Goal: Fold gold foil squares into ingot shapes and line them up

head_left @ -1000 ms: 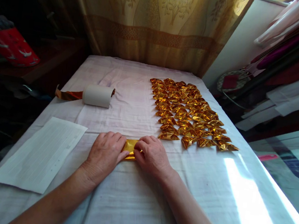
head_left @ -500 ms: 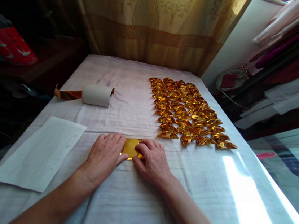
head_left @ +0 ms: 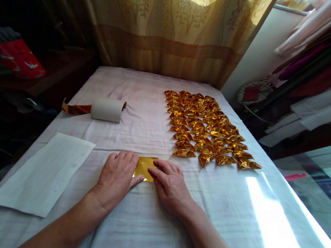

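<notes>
A small sheet of gold foil paper [head_left: 145, 167] lay flat on the white cloth [head_left: 141, 225] that covered the table, near the middle of its near half. The left hand [head_left: 115, 178] rested palm-down on the sheet's left edge, fingers spread and flat, so it pinned the paper rather than gripped it. The right hand [head_left: 170, 185] lay on the right edge in the same way, its fingers together and extended, the fingertips pressing along the foil; neither hand was closed around anything. That two-sided pressure probably kept the slippery foil from sliding on the cloth and let a crease be set against the firm surface.

To the far right of the hands, a block of folded gold pieces [head_left: 207, 131] sat in neat overlapping rows, well apart from the flat sheet. The orderly rows likely kept finished pieces countable and out of the working spot. At the far left lay a white roll [head_left: 107, 109] on its side, with a strip of copper-coloured foil [head_left: 75, 108] trailing from its left end, within reach but clear of the hands. A lined white paper [head_left: 46, 173] lay flat just left of the left hand. A patterned curtain [head_left: 177, 25] hung beyond the far edge of the table, and a bright patch of sunlight [head_left: 276, 230] fell on the near right part of the cloth.
</notes>
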Demonstrator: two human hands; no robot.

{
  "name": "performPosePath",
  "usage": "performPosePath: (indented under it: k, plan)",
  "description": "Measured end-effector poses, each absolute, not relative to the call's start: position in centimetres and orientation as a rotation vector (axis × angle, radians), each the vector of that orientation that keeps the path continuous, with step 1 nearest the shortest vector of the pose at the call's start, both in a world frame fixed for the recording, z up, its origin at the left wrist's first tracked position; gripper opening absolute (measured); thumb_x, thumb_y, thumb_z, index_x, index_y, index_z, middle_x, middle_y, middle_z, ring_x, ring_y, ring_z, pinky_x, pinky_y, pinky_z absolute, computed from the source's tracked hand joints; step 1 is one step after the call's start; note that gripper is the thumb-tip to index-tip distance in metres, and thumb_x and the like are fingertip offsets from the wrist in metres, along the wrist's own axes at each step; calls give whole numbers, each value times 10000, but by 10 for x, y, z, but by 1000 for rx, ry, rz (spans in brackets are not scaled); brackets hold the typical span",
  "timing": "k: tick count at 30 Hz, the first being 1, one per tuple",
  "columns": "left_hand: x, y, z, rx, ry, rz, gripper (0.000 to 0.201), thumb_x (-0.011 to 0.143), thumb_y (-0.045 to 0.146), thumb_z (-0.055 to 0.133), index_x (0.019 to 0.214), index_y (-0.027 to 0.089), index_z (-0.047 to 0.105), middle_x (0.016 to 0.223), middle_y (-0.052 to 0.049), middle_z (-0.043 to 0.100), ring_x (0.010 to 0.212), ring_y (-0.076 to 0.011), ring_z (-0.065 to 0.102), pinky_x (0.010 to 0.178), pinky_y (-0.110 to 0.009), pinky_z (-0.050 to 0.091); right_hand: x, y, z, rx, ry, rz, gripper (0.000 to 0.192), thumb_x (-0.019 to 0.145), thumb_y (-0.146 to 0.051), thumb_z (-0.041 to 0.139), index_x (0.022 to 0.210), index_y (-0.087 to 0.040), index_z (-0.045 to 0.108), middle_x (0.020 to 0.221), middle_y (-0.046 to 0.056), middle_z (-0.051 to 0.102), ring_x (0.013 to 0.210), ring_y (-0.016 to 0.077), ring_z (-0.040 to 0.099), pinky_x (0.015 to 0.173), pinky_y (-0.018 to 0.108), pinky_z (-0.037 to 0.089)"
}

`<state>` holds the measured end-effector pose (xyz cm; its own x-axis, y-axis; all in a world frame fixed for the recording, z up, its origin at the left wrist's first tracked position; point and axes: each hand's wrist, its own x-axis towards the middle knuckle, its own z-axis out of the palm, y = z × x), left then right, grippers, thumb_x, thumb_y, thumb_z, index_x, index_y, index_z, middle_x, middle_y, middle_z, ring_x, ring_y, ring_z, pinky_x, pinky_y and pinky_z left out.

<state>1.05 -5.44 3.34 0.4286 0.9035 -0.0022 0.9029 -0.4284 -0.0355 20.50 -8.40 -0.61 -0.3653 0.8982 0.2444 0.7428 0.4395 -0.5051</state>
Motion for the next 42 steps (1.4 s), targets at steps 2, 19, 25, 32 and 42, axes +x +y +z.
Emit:
performPosePath:
  k: [2, 19, 25, 32, 42]
  plan:
    - [17, -57, 31, -2575, -1734, 21, 497, 801, 564, 712, 1040, 137, 621, 1022, -118, 647, 972, -309, 587, 812, -426, 411, 204, -84, -7, -1379, -2204, 423, 314, 931, -158, 535, 1199, -245, 675, 1285, 105, 628, 1200, 260, 541, 972, 437, 380]
    - [-4, -60, 28, -2706, -1842, -106, 427, 842, 353, 666, 1230, 217, 553, 1295, -97, 599, 1218, -283, 521, 981, -428, 388, 205, -83, -10, -1371, -2208, 432, 356, 902, -115, 545, 1197, -260, 683, 1299, 97, 624, 1206, 253, 545, 983, 437, 388]
    - [-25, -53, 32, -2917, -1761, -156, 450, 839, 268, 627, 1282, 264, 549, 1341, -68, 580, 1260, -256, 505, 1023, -417, 394, 209, -82, -13, -1320, -2195, 412, 322, 915, -128, 553, 1167, -265, 698, 1282, 94, 638, 1194, 244, 561, 979, 429, 415]
    - [-44, -44, 28, -3038, -1717, -137, 543, 834, 195, 585, 1367, 280, 522, 1417, -59, 543, 1316, -249, 473, 1075, -414, 374, 215, -82, -17, -1251, -2180, 392, 326, 922, -120, 514, 1132, -271, 712, 1264, 89, 650, 1160, 226, 585, 953, 411, 447]
    - [-33, -50, 31, -2994, -1760, -208, 413, 837, 219, 599, 1246, 265, 565, 1367, -62, 561, 1289, -259, 479, 1032, -438, 384, 212, -87, -13, -1222, -2191, 286, 324, 857, -114, 542, 1133, -196, 692, 1260, 122, 637, 1195, 246, 546, 989, 427, 427]
